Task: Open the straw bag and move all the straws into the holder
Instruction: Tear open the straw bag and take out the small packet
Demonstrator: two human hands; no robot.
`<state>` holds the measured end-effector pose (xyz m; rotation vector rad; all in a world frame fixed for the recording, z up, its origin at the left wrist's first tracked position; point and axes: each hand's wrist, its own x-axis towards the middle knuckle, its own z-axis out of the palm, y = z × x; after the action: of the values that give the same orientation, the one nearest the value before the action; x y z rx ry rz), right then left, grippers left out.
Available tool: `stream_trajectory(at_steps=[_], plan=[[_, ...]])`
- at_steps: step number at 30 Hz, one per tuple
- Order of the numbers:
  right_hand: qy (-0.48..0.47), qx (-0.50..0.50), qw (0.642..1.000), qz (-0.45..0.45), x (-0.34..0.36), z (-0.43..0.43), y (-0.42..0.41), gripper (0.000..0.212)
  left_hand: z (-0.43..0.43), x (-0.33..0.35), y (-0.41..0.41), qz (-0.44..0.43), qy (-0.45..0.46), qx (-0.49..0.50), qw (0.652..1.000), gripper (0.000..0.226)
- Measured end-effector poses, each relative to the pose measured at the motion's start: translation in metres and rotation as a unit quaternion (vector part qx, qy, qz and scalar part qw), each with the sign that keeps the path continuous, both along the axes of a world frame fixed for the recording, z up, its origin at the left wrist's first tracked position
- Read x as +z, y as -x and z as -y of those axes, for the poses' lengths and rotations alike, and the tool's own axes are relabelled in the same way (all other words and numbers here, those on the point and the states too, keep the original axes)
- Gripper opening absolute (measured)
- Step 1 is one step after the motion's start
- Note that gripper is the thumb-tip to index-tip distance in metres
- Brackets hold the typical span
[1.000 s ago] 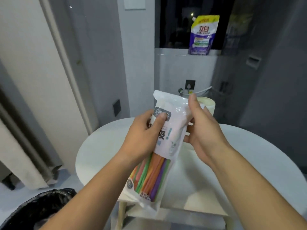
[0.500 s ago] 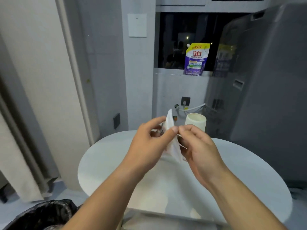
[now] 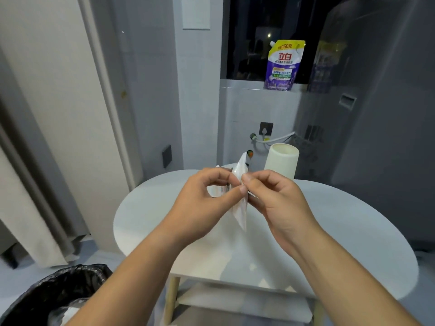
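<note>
I hold the white plastic straw bag [image 3: 240,208] edge-on above the round white table [image 3: 353,231], so the coloured straws inside are hidden. My left hand [image 3: 202,203] pinches the bag's top edge from the left, thumb against fingertips. From the right, my right hand [image 3: 277,201] pinches the same edge, its fingertips touching those of the left. The cream cylindrical holder [image 3: 281,161] stands upright at the table's far edge, just behind my right hand.
A black-lined waste bin [image 3: 58,295] sits on the floor at lower left. A purple detergent pouch [image 3: 283,65] stands on the window ledge. A grey appliance [image 3: 388,137] fills the right side. Curtains [image 3: 28,184] hang at the left.
The bag has turned from face-on, with its coloured straws showing, to edge-on. Both hands have come together at its top edge, and the view has tilted upward.
</note>
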<state>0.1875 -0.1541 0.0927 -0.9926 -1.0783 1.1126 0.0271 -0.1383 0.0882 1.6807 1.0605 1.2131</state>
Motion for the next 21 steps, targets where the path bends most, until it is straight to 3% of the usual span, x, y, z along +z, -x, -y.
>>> stream_trajectory(at_steps=[13, 21], plan=[[-0.010, -0.003, 1.000, 0.023, -0.011, -0.004, 0.000, 0.011, 0.001, -0.002, 0.002, -0.003, 0.024, 0.025, 0.999, 0.004], [-0.022, -0.040, 0.991, 0.124, -0.015, -0.002, 0.003, 0.015, 0.004, -0.004, -0.005, -0.016, 0.032, 0.062, 0.997, 0.016]])
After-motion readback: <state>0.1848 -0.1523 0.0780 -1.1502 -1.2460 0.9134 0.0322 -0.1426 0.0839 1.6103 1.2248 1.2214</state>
